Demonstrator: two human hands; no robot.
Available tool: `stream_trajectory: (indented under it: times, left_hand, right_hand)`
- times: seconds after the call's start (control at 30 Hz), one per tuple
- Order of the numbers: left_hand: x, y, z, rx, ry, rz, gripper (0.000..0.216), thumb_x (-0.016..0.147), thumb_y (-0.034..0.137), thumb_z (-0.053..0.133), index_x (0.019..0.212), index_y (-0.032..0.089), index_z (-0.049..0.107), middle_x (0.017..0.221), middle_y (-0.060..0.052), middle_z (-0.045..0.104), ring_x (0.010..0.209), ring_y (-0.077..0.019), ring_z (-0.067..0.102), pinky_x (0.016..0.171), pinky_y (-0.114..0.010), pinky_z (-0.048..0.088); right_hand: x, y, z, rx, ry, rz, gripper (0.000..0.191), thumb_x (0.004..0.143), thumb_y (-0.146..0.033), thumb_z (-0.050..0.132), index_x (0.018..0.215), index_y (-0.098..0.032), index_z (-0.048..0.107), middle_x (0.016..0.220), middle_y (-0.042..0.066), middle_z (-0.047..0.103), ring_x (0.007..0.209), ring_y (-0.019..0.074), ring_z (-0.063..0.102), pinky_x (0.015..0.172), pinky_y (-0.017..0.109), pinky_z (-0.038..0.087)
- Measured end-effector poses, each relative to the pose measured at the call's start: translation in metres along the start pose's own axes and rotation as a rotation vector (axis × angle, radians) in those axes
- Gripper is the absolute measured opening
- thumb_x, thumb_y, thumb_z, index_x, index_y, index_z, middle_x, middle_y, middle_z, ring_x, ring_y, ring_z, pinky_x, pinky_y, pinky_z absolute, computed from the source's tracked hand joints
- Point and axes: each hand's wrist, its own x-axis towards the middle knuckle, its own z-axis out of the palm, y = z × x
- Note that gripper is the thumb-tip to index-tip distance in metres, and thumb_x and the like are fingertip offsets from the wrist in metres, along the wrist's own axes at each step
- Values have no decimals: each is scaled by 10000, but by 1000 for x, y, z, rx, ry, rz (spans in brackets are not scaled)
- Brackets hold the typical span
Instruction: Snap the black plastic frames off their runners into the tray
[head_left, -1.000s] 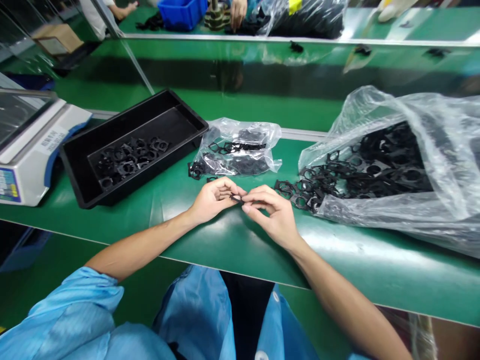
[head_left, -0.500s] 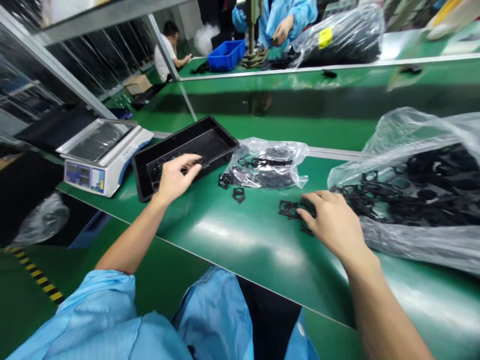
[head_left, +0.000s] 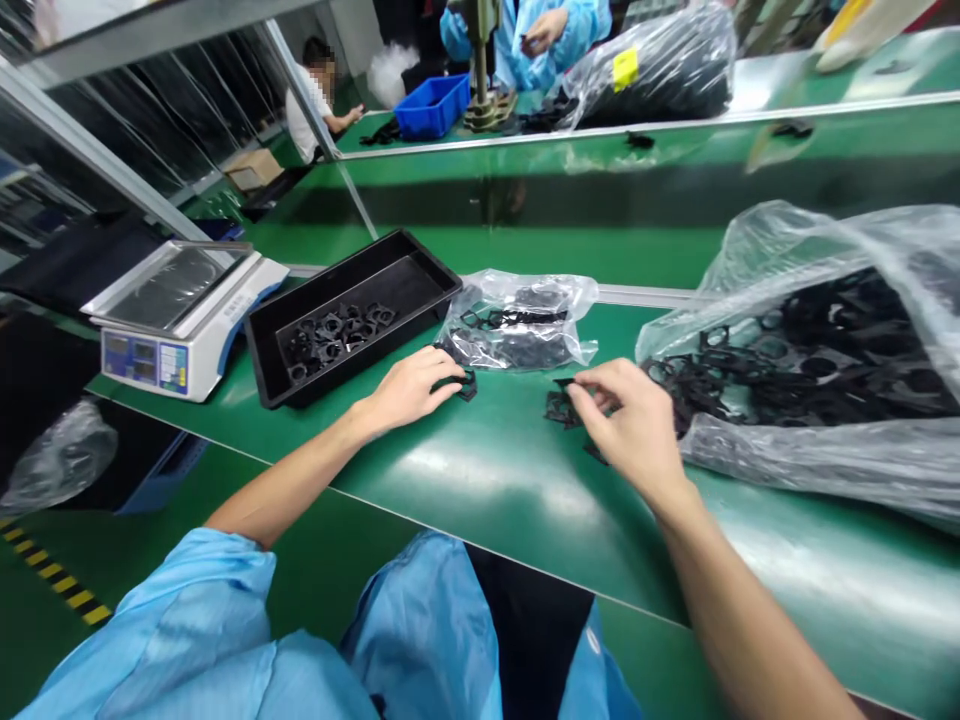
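Black ring part (head_left: 469,386) (12 = far side): near view centre, at 3 o'clock from my left hand; visible end points about 4. Long axis unreadable, fingers cover it. On the green table (head_left: 465,490) or just off it, can't tell.
My left hand (head_left: 412,388): thumb and fingertips bent in around that part; firm pinch or light touch, can't tell.
Second black part (head_left: 562,381): at 10 o'clock from my right hand; thin dark edge shows, points to 9, long axis roughly 9–3. Rest hidden by fingers.
My right hand (head_left: 630,415): thumb and forefinger pinching second part, other fingers curled.
Loose parts (head_left: 559,410): just at 6 o'clock of second part, plus one near 5, partly under my hand; overlapped, count unsure.
Black tray (head_left: 409,280): at 10–11 from my left hand, long axis 8–2; parts heaped in its 8 o'clock half, overlapping, no clean count.
Small clear bag (head_left: 581,290): at 2 from my left hand; contents blurred by plastic.
Big clear bag (head_left: 795,455): at 3 o'clock, mouth toward 9, black parts spilling out; cut off by view edge.
Scale (head_left: 206,345): 9–10 o'clock; readout illegible.
Counts: 1 tray, 1 scale, 2 clear bags on my side, 1 blue bin (head_left: 420,122) at 11–12, 2 people across.
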Motion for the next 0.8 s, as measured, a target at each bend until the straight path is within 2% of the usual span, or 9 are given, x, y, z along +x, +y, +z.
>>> stream_trajectory:
  times: [0.13,0.23,0.3,0.43,0.53,0.6,0.67,0.73,0.8]
  left_hand:
    - [10,-1,15,49,-65,-21,109,920,251,629,983,178,680,1006,-74,718,890,-205,654,790,-326,528]
    - [9,-5,17,29,-15,-8,73,928,218,604,908,179,663,935,-57,713,846,-187,648,786,-308,524]
    - [7,-5,16,2,30,2,98,945,217,578,894,179,652,915,-55,710,838,-180,647,793,-303,523]
    - [9,1,13,-84,163,-69,152,989,247,515,923,173,631,904,-56,700,846,-169,654,799,-296,527]
    - [22,14,10,-276,282,-143,150,1004,269,497,978,172,608,863,-22,678,737,-119,654,714,-242,539]
    - [33,25,12,-443,343,-164,155,1006,286,498,1047,172,594,851,-4,669,696,-96,660,658,-205,552]
    - [42,37,18,-550,378,-162,174,998,295,517,1094,171,594,879,-8,679,728,-97,682,666,-197,578]
    - [47,47,27,-588,407,-149,171,986,287,546,1088,167,612,928,-24,698,777,-105,699,715,-207,599]
    - [45,54,38,-602,457,-136,161,971,271,576,1080,163,626,939,-30,712,792,-108,707,747,-213,606]
  right_hand:
    - [-9,-6,21,505,-201,186,108,849,-292,628,882,-190,644,703,22,665,609,171,677,607,293,575]
    - [-13,-6,30,670,-263,284,198,823,-277,647,998,-184,645,719,6,675,625,172,712,647,298,603]
    - [-14,-6,32,653,-263,277,206,828,-259,636,1015,-178,670,744,18,698,656,175,722,675,299,602]
    - [-14,-7,29,466,-273,148,147,881,-246,594,851,-179,722,800,59,753,727,194,717,721,312,581]
    - [-15,-10,26,297,-293,20,170,881,-208,607,777,-189,740,830,71,758,777,207,699,764,331,556]
    - [-16,-11,25,254,-298,-11,152,868,-202,632,768,-189,745,810,72,737,760,200,680,766,332,544]
    - [-15,-9,24,337,-288,67,155,879,-254,639,778,-183,733,795,64,716,686,176,668,715,318,548]
    - [-13,-6,23,523,-259,236,209,877,-368,663,797,-178,701,744,46,699,604,160,667,648,305,558]
    - [-11,-3,22,712,-209,410,316,808,-487,736,794,-180,662,674,24,684,586,170,693,628,302,576]
